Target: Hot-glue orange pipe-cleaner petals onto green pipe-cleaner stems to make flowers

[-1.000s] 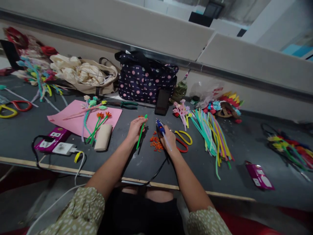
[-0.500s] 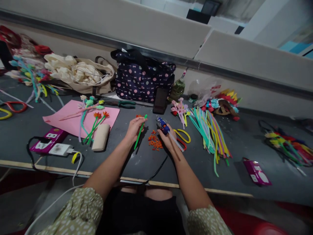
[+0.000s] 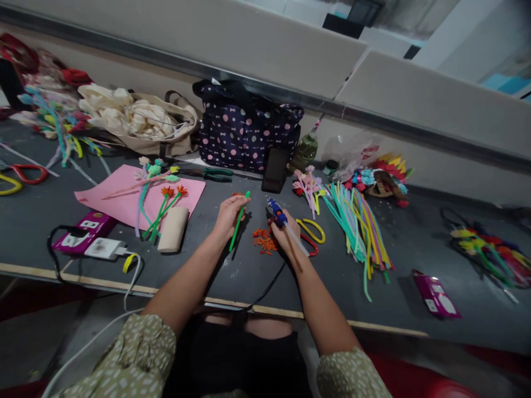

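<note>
My left hand [image 3: 227,216] is closed on a green pipe cleaner [image 3: 237,225], held at a slant with its upper end at the fingertips. A bit of orange shows just behind those fingers. In my right hand [image 3: 287,229] is a blue glue gun [image 3: 276,212], its nozzle pointing up and away and a clear glue stick [image 3: 295,239] sticking out of its back. Between the hands, small orange pieces [image 3: 264,241] lie in a loose pile on the dark table. Scissors [image 3: 314,230] with yellow and red handles rest beside my right hand.
Left are a pink sheet [image 3: 118,190], orange-topped green stems [image 3: 162,213], a beige roll [image 3: 173,229] and a purple power strip [image 3: 85,233]. A phone [image 3: 274,169] leans on a dotted bag [image 3: 244,130]. Coloured pipe cleaners [image 3: 357,226] lie right; a black cord [image 3: 269,287] crosses the table's front.
The camera view has shifted slightly. Both hands keep their holds on the green pipe cleaner and the glue gun, nearly in the same places.
</note>
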The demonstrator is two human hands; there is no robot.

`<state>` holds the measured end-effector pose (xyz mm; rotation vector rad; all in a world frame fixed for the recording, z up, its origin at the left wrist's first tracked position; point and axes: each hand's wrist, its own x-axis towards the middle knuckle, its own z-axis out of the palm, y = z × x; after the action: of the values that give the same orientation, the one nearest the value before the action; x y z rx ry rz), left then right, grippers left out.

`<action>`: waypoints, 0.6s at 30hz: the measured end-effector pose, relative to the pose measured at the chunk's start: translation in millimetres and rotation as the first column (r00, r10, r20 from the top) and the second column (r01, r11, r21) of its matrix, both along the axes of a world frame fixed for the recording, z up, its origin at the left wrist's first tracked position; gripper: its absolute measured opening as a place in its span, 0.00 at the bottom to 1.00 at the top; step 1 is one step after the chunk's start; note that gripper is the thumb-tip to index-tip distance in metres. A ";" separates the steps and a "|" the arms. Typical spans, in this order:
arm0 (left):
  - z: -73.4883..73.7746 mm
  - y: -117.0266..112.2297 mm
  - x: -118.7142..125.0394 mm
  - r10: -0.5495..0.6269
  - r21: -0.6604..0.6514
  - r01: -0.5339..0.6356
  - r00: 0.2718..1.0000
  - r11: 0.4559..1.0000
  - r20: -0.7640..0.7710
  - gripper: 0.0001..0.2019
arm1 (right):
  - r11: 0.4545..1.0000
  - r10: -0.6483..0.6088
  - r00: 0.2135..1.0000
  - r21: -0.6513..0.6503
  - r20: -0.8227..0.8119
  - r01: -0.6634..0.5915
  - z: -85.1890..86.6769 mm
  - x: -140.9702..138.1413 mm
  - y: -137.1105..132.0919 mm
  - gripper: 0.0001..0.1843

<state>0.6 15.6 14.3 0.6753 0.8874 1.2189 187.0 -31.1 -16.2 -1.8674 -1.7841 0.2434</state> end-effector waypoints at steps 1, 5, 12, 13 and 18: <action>0.8 -0.2 -0.1 0.005 -0.006 -0.005 1.000 1.000 0.000 0.15 | 1.000 0.015 1.000 0.006 -0.001 -0.015 -0.4 0.8 -0.2 0.11; 2.6 -0.6 -0.5 0.015 -0.008 -0.015 1.000 1.000 -0.002 0.14 | 0.996 0.088 0.996 -0.014 0.023 -0.087 0.6 5.9 -2.0 0.12; 2.6 -0.4 -1.6 0.023 -0.008 -0.023 1.000 1.000 0.001 0.13 | 0.998 0.033 0.995 -0.064 0.091 -0.028 14.7 15.2 -11.2 0.14; 2.6 -0.5 -1.6 0.023 -0.009 -0.023 1.000 1.000 0.000 0.13 | 0.997 0.021 0.993 -0.074 0.120 -0.012 15.2 13.4 -12.0 0.15; 2.0 -0.6 -1.4 0.026 -0.007 -0.026 1.000 1.000 0.016 0.13 | 0.988 -0.009 0.967 -0.150 0.254 0.048 11.3 -3.1 -15.1 0.16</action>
<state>-0.8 15.0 16.3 0.6494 0.8886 1.2424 183.9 -46.2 -5.0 -2.1125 -1.9518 0.1415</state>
